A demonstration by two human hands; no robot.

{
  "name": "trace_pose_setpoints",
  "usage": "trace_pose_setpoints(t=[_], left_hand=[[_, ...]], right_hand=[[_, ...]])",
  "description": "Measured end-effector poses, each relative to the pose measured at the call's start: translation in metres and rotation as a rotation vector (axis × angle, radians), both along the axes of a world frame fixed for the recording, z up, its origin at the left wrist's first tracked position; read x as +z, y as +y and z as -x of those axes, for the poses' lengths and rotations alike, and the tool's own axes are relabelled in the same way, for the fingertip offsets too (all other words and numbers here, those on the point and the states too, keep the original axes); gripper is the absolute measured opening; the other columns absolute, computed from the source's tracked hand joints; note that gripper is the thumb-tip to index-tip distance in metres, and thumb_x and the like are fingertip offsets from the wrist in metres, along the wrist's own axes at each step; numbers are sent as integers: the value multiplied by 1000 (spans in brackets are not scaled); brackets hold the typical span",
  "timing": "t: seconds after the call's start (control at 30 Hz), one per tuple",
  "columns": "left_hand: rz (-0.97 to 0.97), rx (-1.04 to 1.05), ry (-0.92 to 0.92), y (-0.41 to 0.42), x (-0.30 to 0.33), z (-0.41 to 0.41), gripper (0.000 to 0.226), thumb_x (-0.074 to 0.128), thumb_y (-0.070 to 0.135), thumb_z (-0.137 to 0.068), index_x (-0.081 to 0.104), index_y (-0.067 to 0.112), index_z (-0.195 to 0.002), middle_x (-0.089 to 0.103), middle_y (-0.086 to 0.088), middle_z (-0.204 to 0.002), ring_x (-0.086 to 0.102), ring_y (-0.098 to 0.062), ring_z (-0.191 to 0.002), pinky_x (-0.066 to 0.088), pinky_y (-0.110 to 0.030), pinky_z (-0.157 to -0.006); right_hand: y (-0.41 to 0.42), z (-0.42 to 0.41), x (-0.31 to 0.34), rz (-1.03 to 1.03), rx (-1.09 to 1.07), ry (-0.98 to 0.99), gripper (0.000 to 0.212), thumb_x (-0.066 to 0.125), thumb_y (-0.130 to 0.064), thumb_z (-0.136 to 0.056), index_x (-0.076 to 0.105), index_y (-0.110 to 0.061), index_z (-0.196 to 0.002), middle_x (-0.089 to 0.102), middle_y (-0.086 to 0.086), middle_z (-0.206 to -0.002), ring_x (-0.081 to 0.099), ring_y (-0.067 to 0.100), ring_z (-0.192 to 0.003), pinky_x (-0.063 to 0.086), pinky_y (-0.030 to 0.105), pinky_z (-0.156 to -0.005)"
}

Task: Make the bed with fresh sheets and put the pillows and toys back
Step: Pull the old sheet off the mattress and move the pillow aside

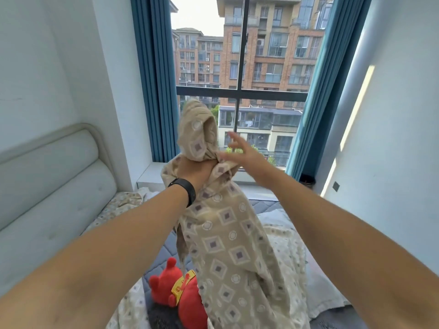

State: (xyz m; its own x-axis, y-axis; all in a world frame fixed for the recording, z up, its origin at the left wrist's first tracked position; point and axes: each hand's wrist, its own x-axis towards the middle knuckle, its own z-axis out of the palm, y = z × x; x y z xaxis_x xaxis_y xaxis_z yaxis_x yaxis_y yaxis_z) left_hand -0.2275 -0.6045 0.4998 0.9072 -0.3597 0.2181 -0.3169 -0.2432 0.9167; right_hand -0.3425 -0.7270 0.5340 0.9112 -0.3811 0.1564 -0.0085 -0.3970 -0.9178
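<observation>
sheet (228, 245) hangs long axis vertical, bunched top up, above the bed's (161, 260) middle | my left hand (194, 172) fisted round its neck | my right hand (242, 153) fingers spread, blurred, touching the fold | red plush toy (175, 293) partly hidden behind the sheet's lower edge

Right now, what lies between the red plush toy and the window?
In the head view, the patterned beige sheet hangs there, gripped high by the left hand, with the open right hand touching it. Behind it is the quilted mattress.
</observation>
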Motion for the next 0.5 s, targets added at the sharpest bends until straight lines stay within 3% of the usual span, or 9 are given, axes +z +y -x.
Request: trace_pose_setpoints(t=[0.07, 0.13, 0.2, 0.27, 0.3, 0.4, 0.5], left_hand=[[27, 88, -6, 2, 11, -6, 49, 79, 54, -72, 67, 18, -103, 65, 3, -94, 64, -23, -94, 51, -33, -86], [73, 90, -10, 3, 26, -9, 56, 78, 55, -73, 66, 16, -111, 64, 3, -99, 62, -21, -96, 50, -32, -91], [80, 65, -54, 4, 35, -11, 59, 78, 56, -72, 66, 16, -114, 66, 2, -104, 62, -22, -98, 49, -32, -91], [18, 55, -130, 9, 35, -15, 50, 77, 56, -74, 65, 18, -106, 65, 3, -100, 62, -22, -97, 46, -30, -85], [-23, 41, -159, 15, 33, -20, 45, 77, 55, -76, 61, 21, -102, 62, 4, -98, 61, -21, -97, 44, -29, -84], [-140, 19, -229, 39, 31, -29, 41, 73, 53, -82, 58, 25, -108, 62, 1, -102, 61, -26, -103, 41, -30, -83], [-407, 41, -377, 58, 24, -35, 44, 64, 51, -91, 60, 19, -121, 66, -6, -115, 62, -33, -106, 40, -32, -77]], right_hand=[[-4, 12, -47, 80, 0, 273, 128, 85, -67, -61, 4, -45, -158, 13, -1, -166, 24, 28, -149, 36, 47, -113], [-1, 15, -85, 11, -6, 383, 147, 90, -69, -50, -8, -45, -157, 15, 0, -165, 28, 27, -148, 32, 48, -117], [2, 8, -100, -100, -36, 278, 130, 95, -52, -59, 13, -33, -159, 45, 1, -152, 51, 21, -133, 43, 46, -111], [6, 4, -99, -101, 6, 215, 77, 93, -27, -70, 54, -21, -137, 71, 1, -122, 69, 18, -109, 53, 47, -100], [9, 2, -95, -86, 16, 211, 59, 92, -19, -71, 64, -20, -123, 76, -1, -110, 72, 16, -100, 55, 47, -97], [4, -3, -81, 10, -61, 181, 58, 92, -14, -62, 64, -19, -114, 76, 1, -102, 72, 23, -97, 58, 48, -90], [6, -21, -46, 504, -174, 21, 54, 77, -3, -70, 63, -18, -120, 63, -3, -106, 63, 25, -101, 51, 33, -82]])
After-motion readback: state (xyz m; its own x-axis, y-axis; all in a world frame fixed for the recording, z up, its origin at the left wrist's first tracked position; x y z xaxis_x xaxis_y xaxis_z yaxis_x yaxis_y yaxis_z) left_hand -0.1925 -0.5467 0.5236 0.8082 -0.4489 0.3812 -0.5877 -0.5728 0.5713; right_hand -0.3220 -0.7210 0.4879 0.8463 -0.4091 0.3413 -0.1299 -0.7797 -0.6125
